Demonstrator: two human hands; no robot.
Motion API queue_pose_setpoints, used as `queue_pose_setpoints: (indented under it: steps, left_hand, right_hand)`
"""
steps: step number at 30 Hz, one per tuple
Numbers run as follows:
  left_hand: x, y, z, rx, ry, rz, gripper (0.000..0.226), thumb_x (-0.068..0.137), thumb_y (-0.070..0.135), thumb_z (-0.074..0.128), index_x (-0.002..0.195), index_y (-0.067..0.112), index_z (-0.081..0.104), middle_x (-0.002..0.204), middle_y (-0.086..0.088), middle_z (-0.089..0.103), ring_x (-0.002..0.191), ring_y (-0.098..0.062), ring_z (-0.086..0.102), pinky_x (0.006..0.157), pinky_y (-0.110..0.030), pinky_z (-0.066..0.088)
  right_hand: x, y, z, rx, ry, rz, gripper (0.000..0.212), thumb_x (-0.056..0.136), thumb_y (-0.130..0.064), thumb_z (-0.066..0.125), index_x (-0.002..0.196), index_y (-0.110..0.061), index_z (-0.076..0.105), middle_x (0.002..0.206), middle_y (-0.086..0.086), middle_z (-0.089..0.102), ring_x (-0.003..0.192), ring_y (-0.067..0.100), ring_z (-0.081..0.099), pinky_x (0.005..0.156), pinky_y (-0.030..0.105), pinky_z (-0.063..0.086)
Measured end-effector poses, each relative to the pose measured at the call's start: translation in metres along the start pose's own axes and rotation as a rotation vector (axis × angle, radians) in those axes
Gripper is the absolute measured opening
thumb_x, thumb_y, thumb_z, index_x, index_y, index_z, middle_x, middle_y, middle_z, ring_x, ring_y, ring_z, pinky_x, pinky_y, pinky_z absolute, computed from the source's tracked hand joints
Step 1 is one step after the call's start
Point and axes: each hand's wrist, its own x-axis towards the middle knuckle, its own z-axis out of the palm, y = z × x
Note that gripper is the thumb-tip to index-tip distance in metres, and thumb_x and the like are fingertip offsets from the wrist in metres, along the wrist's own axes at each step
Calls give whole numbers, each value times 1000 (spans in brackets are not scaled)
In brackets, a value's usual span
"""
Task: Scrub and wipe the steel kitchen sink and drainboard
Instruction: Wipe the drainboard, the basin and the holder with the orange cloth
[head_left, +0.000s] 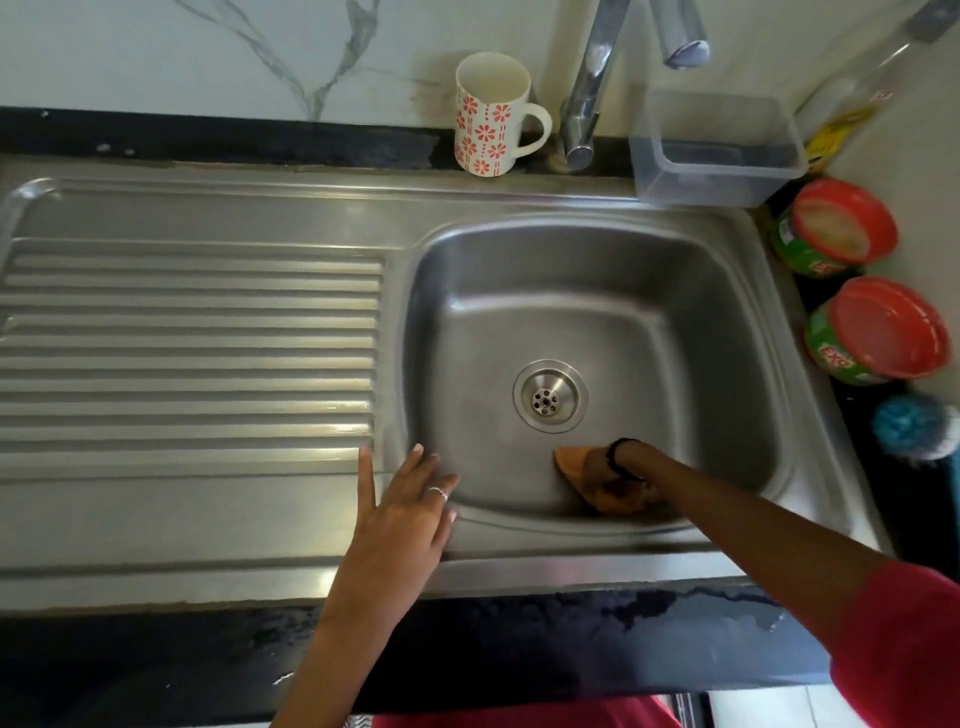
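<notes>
**Bystanders on the tabletop**

A white ceramic mug with red flowers (491, 117) stands upright beside a clear plastic box (719, 148). Two green tubs with red lids (836, 228) lie tilted on the black tabletop (218, 143), near a blue-and-white bristle brush (917, 426).

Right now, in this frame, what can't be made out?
Head view only:
- Right hand fingers: hidden in the orange cloth, blurred.
- Tap top: cut off by the upper edge.
- Tub labels: too small and tilted to read.
- Blue brush: blurred, cut by the right edge.

Home kitchen: steel sink (748, 312), mug (488, 117)
</notes>
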Motion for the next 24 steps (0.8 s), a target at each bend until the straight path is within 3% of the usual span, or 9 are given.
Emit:
queue_pose_setpoints:
  steps: [2,5,8,11,15,18,19,21,24]
  left_hand:
    - [-5,-9,-5,-10,-48,17,43,85,34,34,103,21,71,115,-2,67,116,-19,58,109,-50,3]
    - [-12,-25,-12,-25,-67,69,44,85,33,33,108,22,68,121,-1,64,119,-17,55,110,-49,4]
    - [-14,-38,-20,-52,-83,111,43,85,31,34,110,21,68,122,-2,63,119,-16,55,110,-46,4]
    - [-14,-52,-25,-47,-111,139,43,85,32,34,107,22,69,120,2,64,118,-14,56,110,-47,4]
    - [-9,-65,-38,-33,-198,109,43,86,37,32,108,29,68,120,7,64,117,-10,56,110,-46,0]
    - [3,-63,-50,-56,-232,115,38,97,37,31,131,33,48,145,13,37,139,-4,25,110,-41,-20]
    - [9,-63,-51,-91,-231,121,39,99,36,30,137,34,39,150,15,27,142,-2,12,108,-41,-25]
    - [22,-61,-55,-146,-214,110,40,99,36,32,140,36,32,152,16,21,142,-1,4,106,-41,-28]
    - [46,-60,-70,-232,-158,98,39,98,34,38,137,37,35,151,14,24,142,-1,10,106,-39,-26]
  right_hand:
    - [-2,-32,1,90,-10,-19,29,95,-19,39,68,-11,44,70,8,46,58,17,45,64,29,41]
    - [3,-82,7,152,8,-92,27,92,-18,39,66,-12,41,64,7,42,53,18,39,53,27,34]
    - [1,-117,8,293,-13,-162,27,92,-18,37,66,-13,42,61,7,37,50,18,34,52,27,30]
    - [-7,-136,8,428,20,-200,27,93,-26,39,70,-16,47,61,5,39,52,18,36,53,27,33]
    - [-23,-136,6,677,7,-238,28,82,-14,40,55,-16,35,42,1,31,40,15,27,47,23,23]
    - [-35,-128,6,878,-38,-336,34,78,-9,36,44,-12,37,32,1,34,30,13,32,45,22,24]
    - [-42,-125,4,944,-61,-386,26,76,-11,38,50,-9,43,36,3,43,32,14,40,46,21,29]
    - [-51,-117,-4,1103,-81,-481,12,64,-17,49,70,-6,52,56,6,59,48,17,54,51,22,40]
    - [-70,-92,-23,1316,35,-605,37,46,-19,61,81,-11,55,69,5,59,60,18,56,61,28,44]
